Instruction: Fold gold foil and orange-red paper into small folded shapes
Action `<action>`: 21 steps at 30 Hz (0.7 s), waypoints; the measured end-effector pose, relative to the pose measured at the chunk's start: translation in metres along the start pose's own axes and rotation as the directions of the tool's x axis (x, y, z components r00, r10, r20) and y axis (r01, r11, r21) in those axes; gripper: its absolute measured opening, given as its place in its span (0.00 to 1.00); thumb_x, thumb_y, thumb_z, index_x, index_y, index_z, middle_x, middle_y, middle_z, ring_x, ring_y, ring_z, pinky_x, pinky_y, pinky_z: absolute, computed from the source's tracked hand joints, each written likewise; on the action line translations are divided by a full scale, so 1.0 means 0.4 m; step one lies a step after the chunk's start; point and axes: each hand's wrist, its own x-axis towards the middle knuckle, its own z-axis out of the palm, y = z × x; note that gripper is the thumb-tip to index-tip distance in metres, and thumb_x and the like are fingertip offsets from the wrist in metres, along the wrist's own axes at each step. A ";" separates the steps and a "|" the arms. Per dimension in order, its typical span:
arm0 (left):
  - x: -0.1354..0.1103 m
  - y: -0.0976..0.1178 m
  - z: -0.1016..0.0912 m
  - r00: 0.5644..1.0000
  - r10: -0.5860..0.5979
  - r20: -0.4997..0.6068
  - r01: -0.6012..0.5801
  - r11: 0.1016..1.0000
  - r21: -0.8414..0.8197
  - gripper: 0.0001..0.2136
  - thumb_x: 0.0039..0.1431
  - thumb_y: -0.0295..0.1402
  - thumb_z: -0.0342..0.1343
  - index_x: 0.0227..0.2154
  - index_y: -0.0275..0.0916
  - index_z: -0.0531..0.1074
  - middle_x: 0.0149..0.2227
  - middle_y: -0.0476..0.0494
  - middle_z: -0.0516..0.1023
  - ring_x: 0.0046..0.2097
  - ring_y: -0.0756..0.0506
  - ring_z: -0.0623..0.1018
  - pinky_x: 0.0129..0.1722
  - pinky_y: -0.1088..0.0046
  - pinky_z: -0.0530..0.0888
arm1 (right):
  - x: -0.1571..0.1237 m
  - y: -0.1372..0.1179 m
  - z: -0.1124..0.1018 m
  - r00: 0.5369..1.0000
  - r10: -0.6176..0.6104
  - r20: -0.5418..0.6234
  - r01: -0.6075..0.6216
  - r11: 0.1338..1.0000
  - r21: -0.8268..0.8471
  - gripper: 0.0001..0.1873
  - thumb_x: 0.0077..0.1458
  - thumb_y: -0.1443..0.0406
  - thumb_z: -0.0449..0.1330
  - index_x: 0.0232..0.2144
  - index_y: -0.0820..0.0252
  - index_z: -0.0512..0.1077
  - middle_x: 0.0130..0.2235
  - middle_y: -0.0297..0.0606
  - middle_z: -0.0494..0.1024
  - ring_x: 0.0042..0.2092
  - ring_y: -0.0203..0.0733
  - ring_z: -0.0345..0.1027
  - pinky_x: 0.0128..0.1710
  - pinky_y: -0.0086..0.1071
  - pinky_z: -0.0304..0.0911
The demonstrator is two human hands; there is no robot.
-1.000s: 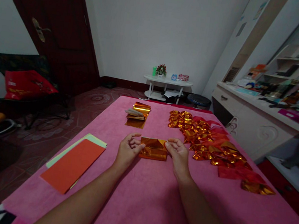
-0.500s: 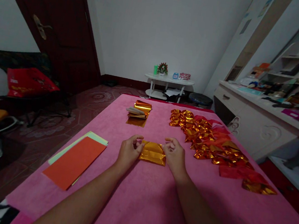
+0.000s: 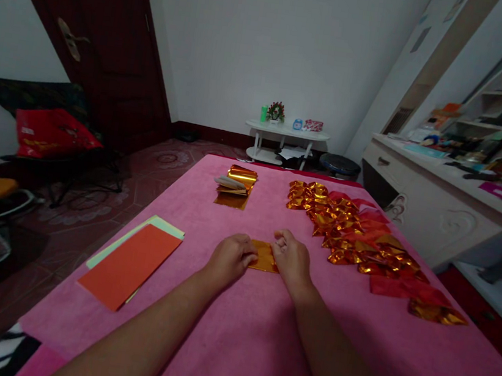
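Note:
A small rectangle of shiny gold foil paper [image 3: 264, 256] lies on the pink tablecloth [image 3: 232, 327] between my hands. My left hand [image 3: 230, 257] covers its left end, with fingers curled together and pressed on that edge. At the opposite end, my right hand [image 3: 291, 260] pinches the foil's right edge between thumb and curled fingers. Its fingertips are partly hidden. Right of my hands is a pile of folded gold foil pieces [image 3: 322, 207], mixed with red ones [image 3: 388, 286].
Orange sheets [image 3: 132, 265] lie over pale green paper [image 3: 154, 220] on the left. A gold foil roll [image 3: 242, 174] with a stack of foil sheets [image 3: 231, 187] sits toward the far edge. Beyond are a small white table [image 3: 286, 130] and, rightward, a cluttered dresser [image 3: 439, 194].
My left hand has slid right over the foil's left end, its fingers closing more. Less of the foil shows. My right hand stays at the right end.

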 end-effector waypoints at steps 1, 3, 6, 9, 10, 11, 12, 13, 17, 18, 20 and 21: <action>-0.001 -0.001 0.003 1.000 -0.012 0.013 0.012 1.000 -0.023 0.06 0.55 0.27 0.55 0.29 0.39 0.78 0.31 0.45 0.74 0.35 0.47 0.72 0.37 0.72 0.68 | 0.000 -0.003 -0.005 1.000 -0.010 -0.015 0.010 1.000 -0.028 0.12 0.52 0.68 0.56 0.41 0.56 0.71 0.30 0.34 0.77 0.32 0.39 0.71 0.32 0.29 0.61; -0.001 -0.004 0.006 0.999 -0.037 0.016 0.038 0.998 -0.055 0.06 0.55 0.27 0.56 0.29 0.38 0.78 0.31 0.44 0.73 0.35 0.47 0.72 0.37 0.72 0.69 | -0.004 -0.015 -0.014 0.995 -0.070 -0.066 0.065 0.996 -0.066 0.13 0.53 0.70 0.55 0.41 0.58 0.72 0.36 0.39 0.78 0.40 0.43 0.71 0.41 0.33 0.63; 0.001 -0.011 0.009 0.998 -0.055 0.007 0.055 0.994 -0.096 0.06 0.54 0.27 0.55 0.29 0.38 0.78 0.31 0.44 0.73 0.34 0.47 0.72 0.37 0.72 0.69 | -0.031 -0.060 -0.006 0.977 -0.198 -0.083 0.199 0.980 0.002 0.19 0.57 0.67 0.51 0.50 0.60 0.69 0.50 0.46 0.73 0.53 0.48 0.65 0.53 0.41 0.58; 0.005 -0.025 0.012 0.998 -0.067 0.022 0.069 0.988 -0.135 0.06 0.51 0.25 0.55 0.27 0.38 0.77 0.29 0.45 0.72 0.33 0.48 0.71 0.35 0.73 0.68 | -0.080 -0.121 0.029 0.962 -0.260 0.088 0.248 0.960 0.128 0.34 0.58 0.57 0.51 0.63 0.64 0.52 0.63 0.49 0.59 0.63 0.49 0.51 0.60 0.45 0.51; 0.006 -0.029 0.013 0.997 -0.072 0.030 0.076 0.987 -0.143 0.06 0.49 0.25 0.55 0.26 0.38 0.77 0.29 0.46 0.72 0.32 0.48 0.71 0.34 0.73 0.68 | -0.097 -0.138 0.041 0.948 -0.274 0.162 0.251 0.956 0.150 0.39 0.58 0.55 0.51 0.65 0.68 0.45 0.65 0.52 0.52 0.66 0.49 0.45 0.61 0.45 0.50; 0.006 -0.033 0.014 0.996 -0.075 0.039 0.080 0.986 -0.148 0.06 0.48 0.24 0.56 0.26 0.38 0.77 0.28 0.46 0.71 0.32 0.48 0.70 0.33 0.73 0.68 | -0.112 -0.150 0.051 0.936 -0.277 0.217 0.249 0.957 0.150 0.42 0.58 0.53 0.51 0.65 0.71 0.41 0.67 0.54 0.47 0.67 0.50 0.39 0.62 0.46 0.48; 0.007 -0.035 0.015 0.996 -0.073 0.046 0.080 0.985 -0.151 0.06 0.47 0.24 0.56 0.25 0.37 0.78 0.27 0.46 0.70 0.31 0.48 0.70 0.33 0.73 0.68 | -0.123 -0.157 0.057 0.929 -0.272 0.251 0.245 0.960 0.135 0.45 0.58 0.51 0.50 0.65 0.74 0.39 0.67 0.55 0.44 0.68 0.50 0.35 0.63 0.47 0.46; 0.006 -0.037 0.015 0.996 -0.072 0.047 0.079 0.985 -0.152 0.06 0.47 0.23 0.56 0.25 0.37 0.78 0.27 0.46 0.70 0.31 0.48 0.70 0.33 0.73 0.68 | -0.131 -0.157 0.058 0.923 -0.263 0.280 0.242 0.964 0.107 0.47 0.57 0.50 0.50 0.65 0.76 0.37 0.67 0.57 0.42 0.68 0.51 0.33 0.63 0.47 0.45; 0.001 -0.034 0.010 0.997 -0.067 0.027 0.070 0.984 -0.163 0.07 0.51 0.26 0.55 0.29 0.38 0.79 0.28 0.46 0.71 0.33 0.48 0.71 0.35 0.73 0.68 | -0.139 -0.105 0.021 0.903 -0.238 0.358 0.290 0.952 -0.100 0.48 0.56 0.45 0.50 0.64 0.78 0.45 0.66 0.58 0.44 0.67 0.54 0.36 0.64 0.48 0.40; 0.000 -0.031 0.006 0.997 -0.075 0.021 0.077 0.984 -0.161 0.07 0.52 0.27 0.56 0.30 0.38 0.79 0.29 0.45 0.72 0.34 0.48 0.71 0.36 0.73 0.69 | -0.139 -0.085 0.007 0.897 -0.245 0.368 0.318 0.936 -0.152 0.48 0.55 0.44 0.50 0.64 0.77 0.48 0.66 0.57 0.45 0.67 0.55 0.36 0.64 0.50 0.39; 0.000 -0.022 0.000 0.995 -0.102 0.024 0.104 0.986 -0.131 0.06 0.53 0.27 0.57 0.31 0.38 0.79 0.31 0.45 0.73 0.35 0.48 0.72 0.37 0.72 0.70 | -0.140 -0.050 -0.016 0.898 -0.233 0.373 0.336 0.911 -0.238 0.46 0.55 0.44 0.49 0.64 0.73 0.50 0.66 0.55 0.46 0.67 0.54 0.39 0.64 0.51 0.39; 0.002 -0.013 -0.002 0.992 -0.122 0.027 0.125 0.988 -0.094 0.06 0.53 0.27 0.57 0.31 0.38 0.79 0.32 0.44 0.73 0.36 0.47 0.73 0.38 0.72 0.70 | -0.142 -0.037 -0.023 0.899 -0.227 0.374 0.339 0.901 -0.269 0.44 0.56 0.45 0.48 0.64 0.72 0.50 0.66 0.54 0.47 0.67 0.54 0.39 0.64 0.52 0.39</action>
